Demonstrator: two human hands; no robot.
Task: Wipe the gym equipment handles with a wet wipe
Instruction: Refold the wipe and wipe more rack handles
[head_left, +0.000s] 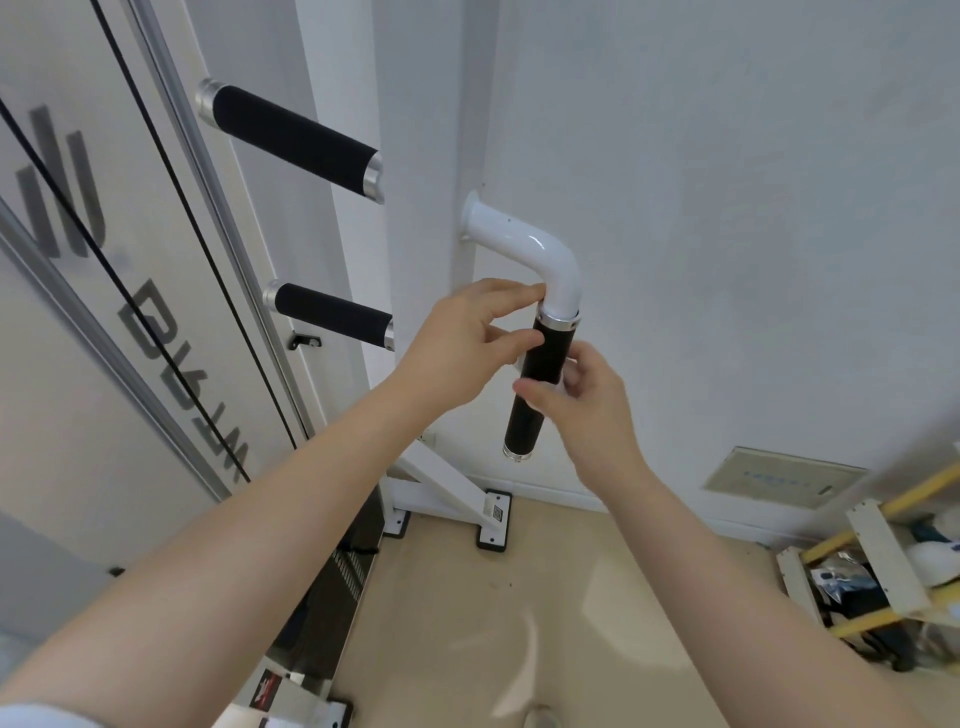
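A black foam handle (525, 427) hangs down from a white bent tube (540, 248) fixed to the white post. My left hand (462, 332) grips its top, with the index finger on the white elbow and the thumb on the black grip just below the metal collar. My right hand (592, 410) is closed around the middle of the grip from the right. It presses a white wet wipe (566, 366) against the grip; only small edges of the wipe show between the fingers. Two more black handles (291, 132) (332, 314) stick out of the frame to the left.
Black cables (156, 286) and a grey rail run diagonally along the machine panel at left. The machine's white brace and black-edged foot (493, 519) stand on the beige floor below the handle. A yellow and white rack (883, 545) with clutter fills the lower right corner.
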